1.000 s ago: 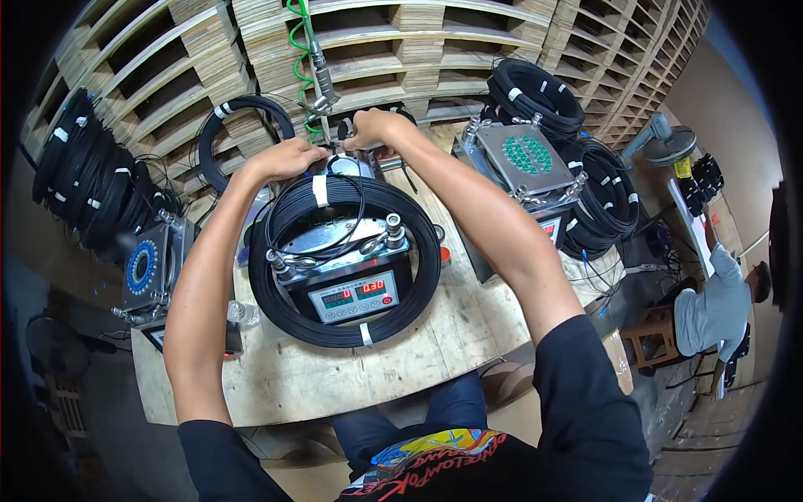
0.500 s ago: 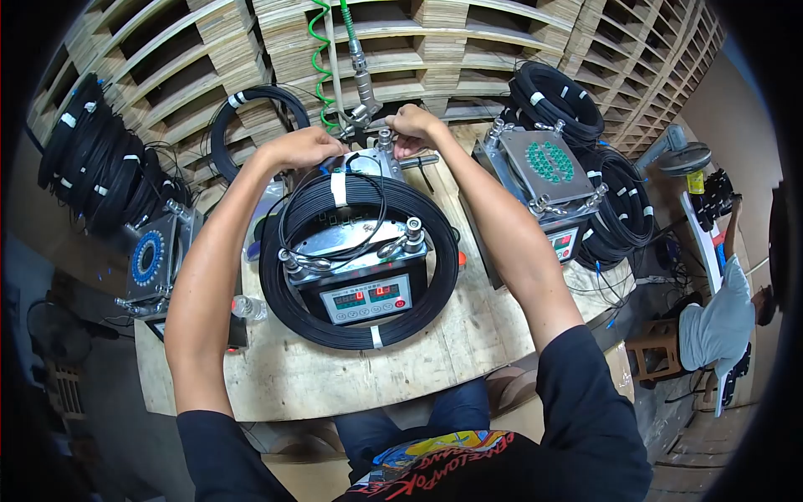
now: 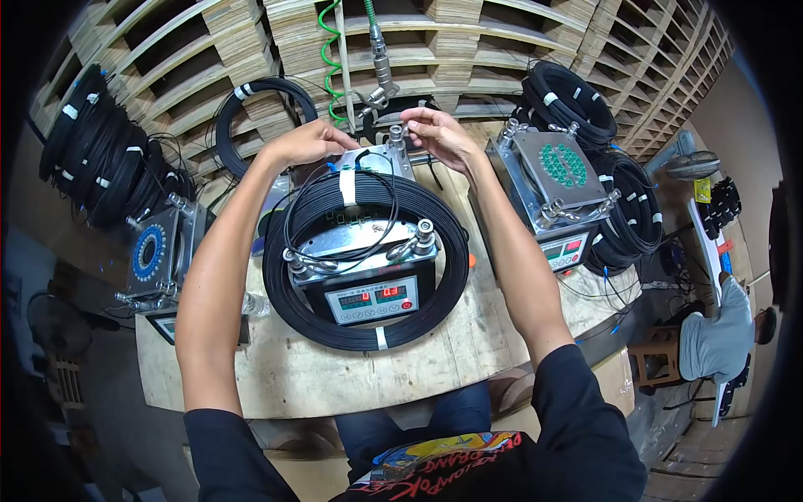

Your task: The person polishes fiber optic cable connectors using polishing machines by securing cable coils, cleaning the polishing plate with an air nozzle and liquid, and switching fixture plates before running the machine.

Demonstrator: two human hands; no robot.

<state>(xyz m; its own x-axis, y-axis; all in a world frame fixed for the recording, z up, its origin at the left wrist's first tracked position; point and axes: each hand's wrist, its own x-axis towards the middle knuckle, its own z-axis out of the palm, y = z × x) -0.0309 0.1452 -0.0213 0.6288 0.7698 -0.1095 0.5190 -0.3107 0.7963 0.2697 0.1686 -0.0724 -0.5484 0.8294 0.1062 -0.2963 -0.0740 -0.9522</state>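
A black cable coil [image 3: 449, 289], bound with white tape, hangs around a metal-topped machine [image 3: 393, 280] with a red digital display [image 3: 372, 299]. Loose cable ends with blue tips lie over its back metal plate [image 3: 378, 159]. My left hand [image 3: 303, 144] is at the plate's far left edge, fingers bent together; what its fingertips hold, if anything, is hidden. Beside the silver clamp knob [image 3: 396, 136] at the plate's back right, my right hand [image 3: 442, 138] has its fingers apart and holds nothing visible.
Similar machines stand at right, with a green-dotted plate [image 3: 565, 165], and at left, with a blue ring [image 3: 149, 252]. More coils [image 3: 573, 105] lie at right and left [image 3: 109, 167]. An air tool [image 3: 381, 75] hangs behind. Another person [image 3: 719, 335] sits at far right.
My right hand has opened and drawn slightly right of the clamp knob; the bar that jutted right there no longer shows. The display went from 0 to about 03. My left hand stays near the plate.
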